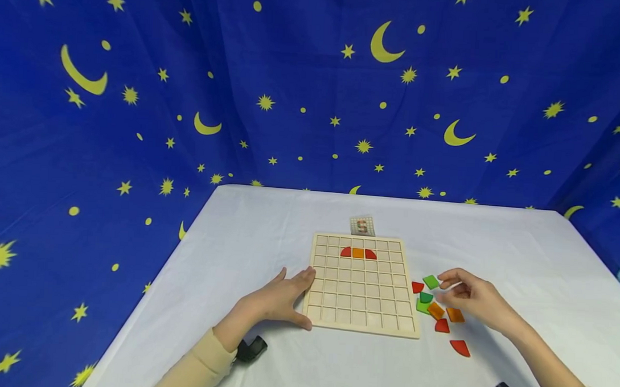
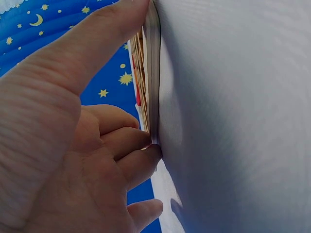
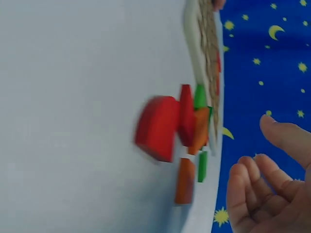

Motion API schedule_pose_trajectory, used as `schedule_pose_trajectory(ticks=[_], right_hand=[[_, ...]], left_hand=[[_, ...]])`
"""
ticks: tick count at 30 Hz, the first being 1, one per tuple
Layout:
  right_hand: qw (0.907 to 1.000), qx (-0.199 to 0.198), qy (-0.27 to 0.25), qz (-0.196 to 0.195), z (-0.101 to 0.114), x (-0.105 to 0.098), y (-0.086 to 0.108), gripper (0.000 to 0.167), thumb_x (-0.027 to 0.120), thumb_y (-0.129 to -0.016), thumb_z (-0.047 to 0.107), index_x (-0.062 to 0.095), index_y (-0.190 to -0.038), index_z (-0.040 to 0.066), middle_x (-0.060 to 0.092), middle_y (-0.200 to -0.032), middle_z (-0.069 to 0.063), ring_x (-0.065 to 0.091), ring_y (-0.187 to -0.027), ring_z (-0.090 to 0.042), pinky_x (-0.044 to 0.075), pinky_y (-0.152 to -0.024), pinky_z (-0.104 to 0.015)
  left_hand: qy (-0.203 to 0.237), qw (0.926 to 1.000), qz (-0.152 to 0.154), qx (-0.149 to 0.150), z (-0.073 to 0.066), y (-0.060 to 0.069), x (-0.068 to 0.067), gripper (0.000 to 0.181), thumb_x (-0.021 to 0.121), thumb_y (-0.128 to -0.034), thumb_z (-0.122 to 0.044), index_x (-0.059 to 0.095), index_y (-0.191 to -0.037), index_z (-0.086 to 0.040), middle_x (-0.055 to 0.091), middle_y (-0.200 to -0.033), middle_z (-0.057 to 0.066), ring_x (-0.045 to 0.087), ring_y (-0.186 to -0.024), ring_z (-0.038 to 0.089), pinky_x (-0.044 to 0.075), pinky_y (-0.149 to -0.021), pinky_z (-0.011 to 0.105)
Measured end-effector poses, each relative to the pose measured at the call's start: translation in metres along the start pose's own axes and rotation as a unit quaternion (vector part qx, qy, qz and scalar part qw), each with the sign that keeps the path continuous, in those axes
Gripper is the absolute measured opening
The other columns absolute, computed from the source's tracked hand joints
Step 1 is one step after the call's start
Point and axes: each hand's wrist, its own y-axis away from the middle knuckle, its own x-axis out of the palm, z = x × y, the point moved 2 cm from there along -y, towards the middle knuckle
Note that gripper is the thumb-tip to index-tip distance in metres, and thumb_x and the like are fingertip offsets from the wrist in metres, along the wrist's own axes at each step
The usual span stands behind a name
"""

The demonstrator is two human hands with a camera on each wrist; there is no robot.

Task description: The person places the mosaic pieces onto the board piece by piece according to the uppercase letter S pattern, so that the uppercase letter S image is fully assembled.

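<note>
A pale wooden grid board [image 1: 357, 302] lies on the table. In its upper rows an orange square [image 1: 358, 252] sits between two red quarter-round pieces. My left hand [image 1: 280, 300] touches the board's left edge with its fingertips, the thumb near the front corner; the left wrist view shows the fingers [image 2: 133, 162] against that edge. Over the loose pieces right of the board hovers my right hand [image 1: 475, 299], its fingers loosely bent and holding nothing. Closest to it are a light green square [image 1: 431, 282], a dark green quarter-round [image 1: 426, 298] and an orange square [image 1: 455, 315].
A small card [image 1: 362, 225] with an S-shaped pattern lies just behind the board. Another red quarter-round piece [image 1: 460, 348] lies nearest the front. The white cloth [image 1: 267, 232] covers the table, with a blue star-and-moon curtain [image 1: 313, 91] behind it.
</note>
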Motion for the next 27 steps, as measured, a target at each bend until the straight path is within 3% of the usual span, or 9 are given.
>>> schedule_pose_trajectory(ticks=[7,16,27], right_hand=[[0.9993,0.014,-0.002,0.035,-0.002,0.009,0.004,0.041,0.075,-0.081,0.018,0.057,-0.112,-0.001,0.061,-0.096,-0.007,0.061,-0.076,-0.012,0.053,-0.060,-0.026],[0.9971,0.016,0.069,-0.026,0.000,0.003,-0.010,0.044,0.076,-0.081,0.024,0.058,-0.112,-0.002,0.062,-0.096,-0.007,0.057,-0.078,-0.018,0.050,-0.060,-0.023],[0.9926,0.049,0.105,-0.035,-0.014,0.012,-0.031,0.044,0.077,-0.079,0.026,0.057,-0.105,-0.003,0.060,-0.089,-0.006,0.057,-0.077,-0.022,0.050,-0.065,-0.033]], left_hand=[[0.002,1.0000,-0.001,-0.001,0.002,-0.001,0.000,0.111,0.076,-0.0706,-0.053,0.019,-0.148,0.003,0.017,-0.154,0.016,0.020,-0.140,0.025,0.006,-0.109,0.056],[0.003,1.0000,-0.001,-0.004,0.004,-0.001,0.000,0.111,0.076,-0.0708,-0.053,0.018,-0.149,0.002,0.016,-0.154,0.015,0.020,-0.140,0.024,0.005,-0.110,0.056],[-0.004,1.0000,0.002,-0.001,0.002,0.000,0.002,0.111,0.075,-0.0713,-0.054,0.019,-0.149,0.002,0.017,-0.154,0.016,0.021,-0.140,0.025,0.006,-0.110,0.055]])
